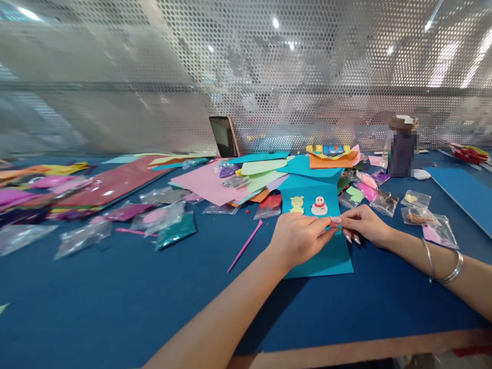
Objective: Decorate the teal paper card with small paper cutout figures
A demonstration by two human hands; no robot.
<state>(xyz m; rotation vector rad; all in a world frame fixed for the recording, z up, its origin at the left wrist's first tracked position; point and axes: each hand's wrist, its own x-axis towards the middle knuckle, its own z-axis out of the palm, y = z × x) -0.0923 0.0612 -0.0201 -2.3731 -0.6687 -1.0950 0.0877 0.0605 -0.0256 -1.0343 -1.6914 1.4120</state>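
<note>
A turquoise sheet of paper (319,264) lies on the blue table in front of me. Near its upper part sit a pale yellow bear figure (296,205) and a white snowman (319,206) with a red scarf. My left hand (302,238) reaches over the sheet, its thumb and fingertips pinched together. My right hand (363,224) meets it from the right, also pinching. The fingertips of both hands touch just below the snowman. Whatever they hold between them is too small and covered to make out.
Left of the sheet lies a pink plastic modelling tool (245,246). Clay bags, such as a teal one (177,230), and coloured paper (211,180) spread across the table. A phone (224,137) leans against the perforated metal panel. A bottle (402,148) stands at back right.
</note>
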